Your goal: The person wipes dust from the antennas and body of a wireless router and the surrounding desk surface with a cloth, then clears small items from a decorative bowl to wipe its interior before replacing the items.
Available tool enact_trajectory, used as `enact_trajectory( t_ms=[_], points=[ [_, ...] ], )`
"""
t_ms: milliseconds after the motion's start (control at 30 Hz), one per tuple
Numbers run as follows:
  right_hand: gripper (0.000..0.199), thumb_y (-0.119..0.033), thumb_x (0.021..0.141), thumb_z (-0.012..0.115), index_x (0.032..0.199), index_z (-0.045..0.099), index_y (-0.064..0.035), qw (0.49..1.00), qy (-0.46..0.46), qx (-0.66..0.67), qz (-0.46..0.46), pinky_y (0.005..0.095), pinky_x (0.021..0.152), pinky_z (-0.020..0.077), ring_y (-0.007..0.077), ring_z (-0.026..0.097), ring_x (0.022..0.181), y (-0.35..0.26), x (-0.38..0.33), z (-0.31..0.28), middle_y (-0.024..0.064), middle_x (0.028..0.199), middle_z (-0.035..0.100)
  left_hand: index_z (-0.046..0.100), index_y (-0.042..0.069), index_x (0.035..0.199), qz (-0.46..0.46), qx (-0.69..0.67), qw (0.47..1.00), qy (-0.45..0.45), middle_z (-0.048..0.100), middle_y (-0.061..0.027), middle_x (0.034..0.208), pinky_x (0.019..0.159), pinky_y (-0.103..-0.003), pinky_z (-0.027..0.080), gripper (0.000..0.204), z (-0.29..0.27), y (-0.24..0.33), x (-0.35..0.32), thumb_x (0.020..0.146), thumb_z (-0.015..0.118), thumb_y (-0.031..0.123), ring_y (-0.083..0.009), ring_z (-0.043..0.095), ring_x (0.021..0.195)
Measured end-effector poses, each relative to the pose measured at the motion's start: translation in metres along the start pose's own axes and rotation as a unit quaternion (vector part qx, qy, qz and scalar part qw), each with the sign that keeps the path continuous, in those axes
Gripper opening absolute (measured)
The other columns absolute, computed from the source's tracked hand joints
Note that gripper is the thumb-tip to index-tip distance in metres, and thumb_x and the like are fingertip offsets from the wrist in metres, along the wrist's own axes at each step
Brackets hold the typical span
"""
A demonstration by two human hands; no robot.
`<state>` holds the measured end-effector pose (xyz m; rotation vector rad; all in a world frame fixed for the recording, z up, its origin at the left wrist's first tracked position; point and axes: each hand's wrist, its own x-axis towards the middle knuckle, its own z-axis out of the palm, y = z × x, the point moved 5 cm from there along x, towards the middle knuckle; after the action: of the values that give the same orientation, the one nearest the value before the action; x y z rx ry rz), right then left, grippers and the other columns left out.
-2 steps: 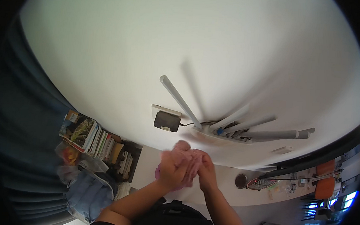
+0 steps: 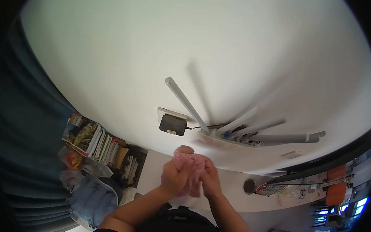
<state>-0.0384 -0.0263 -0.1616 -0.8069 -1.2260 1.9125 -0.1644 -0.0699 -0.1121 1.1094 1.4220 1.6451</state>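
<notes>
As our forearms reach up from the near edge, the fingers of our left hand (image 2: 175, 178) curl around a crumpled pink cloth (image 2: 191, 162), and those of our right hand (image 2: 211, 180) pinch its right side; we cannot see every fingertip. Compared with an instant ago, the cloth's folds lie differently and its lower end hangs more plainly between our palms, which we judge to be a small shift while both grips hold. It sits above the counter (image 2: 230, 187), off the surface as far as we can tell. To the near left is a blue-grey backpack (image 2: 93, 199); farther right, a round dark container (image 2: 249, 186) stands beside a racket (image 2: 270, 189). Beyond, a black adapter (image 2: 173, 125) is plugged into the far wall (image 2: 155, 50).
</notes>
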Motion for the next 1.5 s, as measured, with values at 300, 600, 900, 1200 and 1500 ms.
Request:
enact_trajectory(
  t_ms=[300, 600, 900, 1200, 1500],
  points=[
    [0.045, -0.037, 0.094, 0.052, 0.124, 0.049, -0.0038, 0.995, 0.029, -0.049, 0.085, 0.0331, 0.087, 0.0436, 0.0179, 0.055, 0.096, -0.003, 0.011, 0.048, 0.0100, 0.118, 0.054, 0.064, 0.009, 0.097, 0.263, 0.455, 0.848, 0.067, 0.060, -0.0112, 0.097, 0.071, -0.040, 0.050, 0.030, -0.054, 0.084, 0.064, 0.068, 0.062, 0.000, -0.0324, 0.058, 0.093],
    [0.050, -0.032, 0.089, 0.062, 0.126, 0.045, -0.0033, 0.994, 0.058, 0.014, 0.091, 0.0322, 0.081, 0.0449, 0.0171, 0.056, 0.094, -0.003, 0.036, 0.068, 0.0082, 0.111, 0.055, 0.066, 0.011, 0.093, 0.322, 0.582, 0.746, -0.032, 0.056, -0.0077, 0.102, 0.071, -0.038, 0.050, 0.028, -0.053, 0.071, 0.083, 0.065, 0.066, 0.008, -0.0298, 0.056, 0.093],
    [0.044, -0.014, 0.083, 0.064, 0.122, 0.047, -0.0028, 0.994, 0.060, 0.039, 0.078, 0.0298, 0.077, 0.0458, 0.0147, 0.057, 0.090, 0.000, 0.045, 0.083, 0.0059, 0.107, 0.057, 0.062, 0.009, 0.092, 0.393, 0.495, 0.775, 0.020, 0.058, -0.0090, 0.098, 0.066, -0.039, 0.053, 0.028, -0.036, 0.090, 0.077, 0.065, 0.060, 0.001, -0.0297, 0.060, 0.088],
    [0.024, -0.005, 0.084, 0.056, 0.107, 0.053, -0.0025, 0.987, 0.041, 0.148, 0.052, 0.0311, 0.071, 0.0478, 0.0159, 0.059, 0.081, 0.010, 0.076, 0.082, 0.0051, 0.098, 0.061, 0.062, 0.004, 0.083, 0.329, 0.556, 0.763, -0.026, 0.050, -0.0068, 0.082, 0.051, -0.031, 0.050, 0.021, -0.021, 0.069, 0.096, 0.062, 0.064, 0.009, -0.0223, 0.056, 0.072],
    [0.017, -0.013, 0.087, 0.058, 0.102, 0.055, -0.0061, 0.978, 0.119, 0.151, 0.077, 0.0324, 0.077, 0.0452, 0.0152, 0.057, 0.088, -0.014, 0.074, 0.094, 0.0050, 0.098, 0.063, 0.064, 0.015, 0.086, 0.123, 0.637, 0.760, 0.044, 0.055, -0.0078, 0.085, 0.061, -0.039, 0.052, 0.026, -0.094, 0.080, 0.104, 0.061, 0.069, 0.014, -0.0270, 0.060, 0.077]
  ],
)
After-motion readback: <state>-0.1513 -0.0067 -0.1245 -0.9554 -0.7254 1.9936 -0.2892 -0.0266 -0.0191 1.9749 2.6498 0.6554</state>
